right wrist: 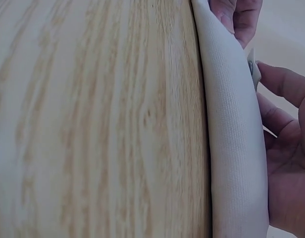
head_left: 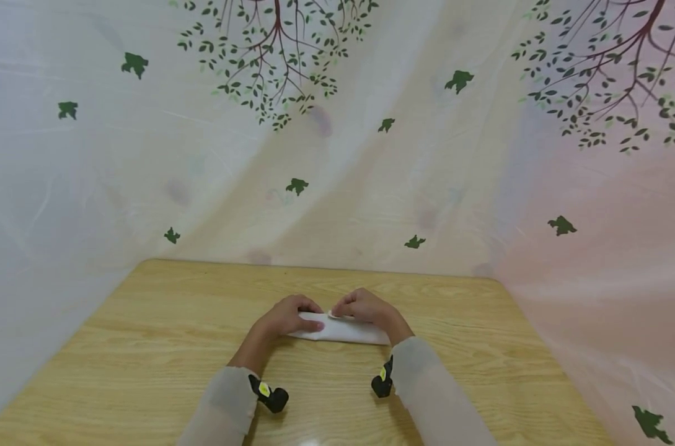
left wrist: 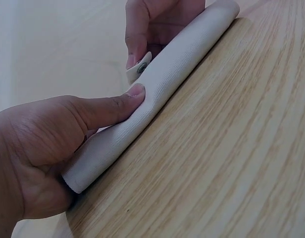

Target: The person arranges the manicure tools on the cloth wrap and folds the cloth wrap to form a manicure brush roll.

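A long white case of textured material, folded or rolled into a narrow bar, lies on the wooden table. My left hand grips its left end, the thumb pressing on the near face and the fingers behind, mostly hidden. At the case's far upper side, my right hand pinches a small white tab between thumb and finger. A round metal snap button shows on the tab, which stands lifted off the case. In the right wrist view the tab sticks up beside the case.
The light wooden table spreads around both hands. Behind it hangs a pale sheet printed with branches and green leaves, reaching along the back and both sides. Black wrist cameras sit at both sleeve cuffs.
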Demonstrator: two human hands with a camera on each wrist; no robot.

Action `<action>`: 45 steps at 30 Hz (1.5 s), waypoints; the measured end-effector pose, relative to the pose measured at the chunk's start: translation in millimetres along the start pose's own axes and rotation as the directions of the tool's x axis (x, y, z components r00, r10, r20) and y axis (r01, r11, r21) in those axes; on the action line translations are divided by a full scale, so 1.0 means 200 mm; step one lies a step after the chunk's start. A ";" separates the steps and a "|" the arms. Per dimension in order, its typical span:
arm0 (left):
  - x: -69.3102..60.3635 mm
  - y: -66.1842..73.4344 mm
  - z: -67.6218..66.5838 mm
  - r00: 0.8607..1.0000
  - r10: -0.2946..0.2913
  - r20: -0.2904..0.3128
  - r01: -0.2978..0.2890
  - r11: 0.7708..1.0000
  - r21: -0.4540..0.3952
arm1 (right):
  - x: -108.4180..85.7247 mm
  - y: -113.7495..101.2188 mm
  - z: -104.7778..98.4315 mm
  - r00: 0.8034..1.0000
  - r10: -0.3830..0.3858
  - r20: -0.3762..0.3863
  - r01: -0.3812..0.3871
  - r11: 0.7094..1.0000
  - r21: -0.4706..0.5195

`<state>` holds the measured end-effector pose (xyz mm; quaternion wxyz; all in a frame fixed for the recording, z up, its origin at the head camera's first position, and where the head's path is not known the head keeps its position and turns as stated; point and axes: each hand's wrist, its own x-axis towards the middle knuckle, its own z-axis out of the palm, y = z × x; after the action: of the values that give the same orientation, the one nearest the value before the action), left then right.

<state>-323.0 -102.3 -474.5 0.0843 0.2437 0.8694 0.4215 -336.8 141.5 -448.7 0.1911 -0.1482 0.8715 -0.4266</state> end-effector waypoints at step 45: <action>0.00 -0.01 0.00 1.000 -0.003 -0.015 0.004 0.999 0.043 | -0.01 -0.02 0.02 0.998 -0.061 0.000 0.061 0.997 -0.035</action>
<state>-322.7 -102.8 -476.2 0.0732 0.2409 0.8793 0.4043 -333.5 137.7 -448.2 0.1749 -0.1781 0.8740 -0.4169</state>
